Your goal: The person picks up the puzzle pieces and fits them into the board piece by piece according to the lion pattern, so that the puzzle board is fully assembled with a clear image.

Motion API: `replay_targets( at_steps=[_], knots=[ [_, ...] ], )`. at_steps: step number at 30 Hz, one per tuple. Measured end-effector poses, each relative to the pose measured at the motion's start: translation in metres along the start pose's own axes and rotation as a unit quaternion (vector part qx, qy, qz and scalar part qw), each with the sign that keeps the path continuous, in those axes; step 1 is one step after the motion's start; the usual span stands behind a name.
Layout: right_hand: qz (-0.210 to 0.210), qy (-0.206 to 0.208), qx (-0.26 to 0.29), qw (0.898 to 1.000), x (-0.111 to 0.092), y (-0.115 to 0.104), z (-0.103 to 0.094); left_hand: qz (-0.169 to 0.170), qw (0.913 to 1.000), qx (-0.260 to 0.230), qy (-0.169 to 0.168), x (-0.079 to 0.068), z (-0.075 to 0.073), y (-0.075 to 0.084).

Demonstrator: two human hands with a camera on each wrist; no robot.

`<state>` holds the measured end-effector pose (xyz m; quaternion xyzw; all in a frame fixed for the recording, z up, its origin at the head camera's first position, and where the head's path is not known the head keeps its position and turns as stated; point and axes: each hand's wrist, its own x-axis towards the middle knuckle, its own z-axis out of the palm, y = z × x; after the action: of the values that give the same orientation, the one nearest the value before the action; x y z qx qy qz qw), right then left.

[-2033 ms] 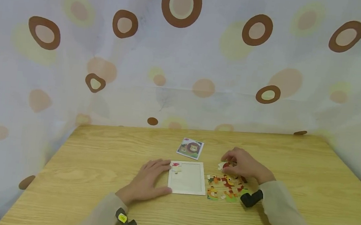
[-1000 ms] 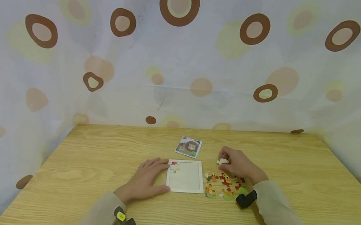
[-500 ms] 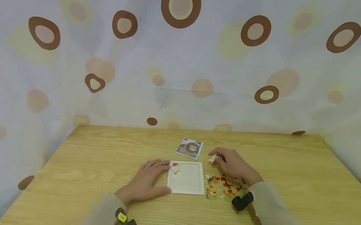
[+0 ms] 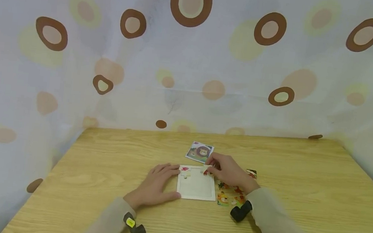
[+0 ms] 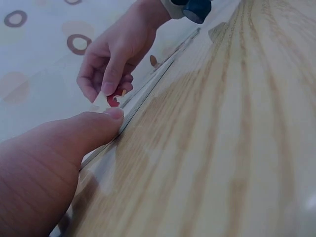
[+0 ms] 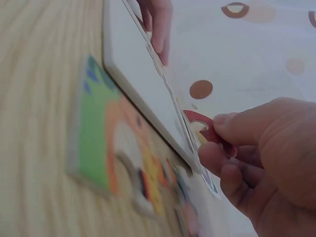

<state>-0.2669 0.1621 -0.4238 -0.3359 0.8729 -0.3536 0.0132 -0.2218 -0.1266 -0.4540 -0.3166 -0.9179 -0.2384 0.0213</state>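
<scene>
A white puzzle frame [image 4: 196,198] lies flat on the table, with a pink and cream jigsaw piece [image 4: 185,172] in its far left corner. My left hand [image 4: 156,186] rests along the frame's left side, fingers extended, thumb at the near left corner. Between thumb and fingers my right hand [image 4: 229,172] pinches another jigsaw piece [image 4: 206,169], above the frame's far right corner. In the right wrist view this pinched piece [image 6: 210,129] shows red and cream. Whether it touches the frame, I cannot tell.
Several loose jigsaw pieces [image 4: 224,199] lie right of the frame, partly hidden under my right hand and wrist. One dark piece [image 4: 251,173] sits farther back. A lion picture card [image 4: 198,151] lies behind the frame. A patterned curtain [image 4: 187,109] hangs at the table's far edge.
My right hand has carried the pinched piece left, from above the loose pieces to the frame's far right corner, turning it on the way. My left hand has stayed at the frame.
</scene>
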Motion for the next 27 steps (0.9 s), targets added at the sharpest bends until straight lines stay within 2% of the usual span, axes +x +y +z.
replay_targets(
  at_steps=[6, 16, 27],
  knots=[
    [0.016, -0.022, 0.01, 1.0, 0.012, -0.008, 0.017, -0.015, 0.9999, -0.004, 0.001, -0.006, -0.003, -0.001],
    [-0.002, -0.006, -0.009, 1.0, 0.028, -0.015, 0.03, -0.024, 0.9997, 0.008, 0.006, -0.008, -0.002, 0.0],
    [0.01, 0.035, -0.066, 0.997, 0.018, -0.008, 0.026, -0.001, 1.0, 0.003, -0.005, 0.008, 0.006, 0.008]
  ],
)
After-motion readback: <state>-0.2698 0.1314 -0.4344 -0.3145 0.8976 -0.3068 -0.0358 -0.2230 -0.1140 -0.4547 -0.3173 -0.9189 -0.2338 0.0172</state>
